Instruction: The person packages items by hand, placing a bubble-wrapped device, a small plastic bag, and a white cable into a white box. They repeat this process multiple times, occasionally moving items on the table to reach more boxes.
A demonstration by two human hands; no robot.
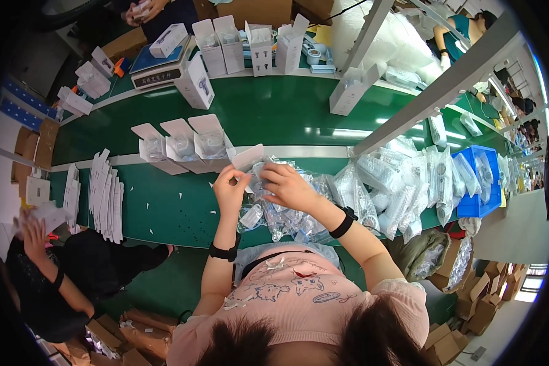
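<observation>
Between my two hands stands a small white carton (248,157) with its flap up. My left hand (230,190) is closed in a pinch at the carton's near left edge. My right hand (288,186) bends its fingers over a clear plastic bag (259,170) at the carton's opening; what is inside the bag is hidden. Just left of the carton, a row of open white cartons (183,146) holds clear-bagged items. Under and beside my right hand lies a pile of small clear plastic packets (293,219).
Bubble-wrapped packs (387,183) are heaped at right beside a blue bin (493,183). Flat folded cartons (105,198) lie at left, near a co-worker's hand (34,235). A slanting metal post (409,110) rises at right. Beyond the green belt (274,110) stands a scale (158,74).
</observation>
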